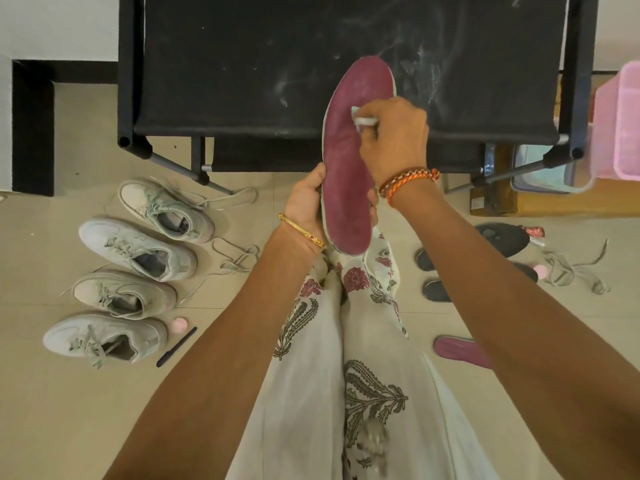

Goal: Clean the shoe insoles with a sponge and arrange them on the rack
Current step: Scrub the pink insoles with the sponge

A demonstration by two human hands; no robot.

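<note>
Fingers of the left hand (306, 202) clasp the heel end of a maroon insole (349, 161), held upright over the lap before the black rack (346, 64). Right hand (394, 136) pinches a pale sponge (363, 120) against its scuffed, white-edged surface.

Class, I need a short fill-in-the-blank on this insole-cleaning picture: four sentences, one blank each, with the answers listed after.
1. The left hand grips the maroon insole near its ____ end.
2. The right hand presses a pale sponge against the insole's ____ face.
3. On the floor to the person's left lie ____ pale sneakers.
4. A second maroon insole lies on the ____.

Answers: heel; maroon; four; floor
</note>
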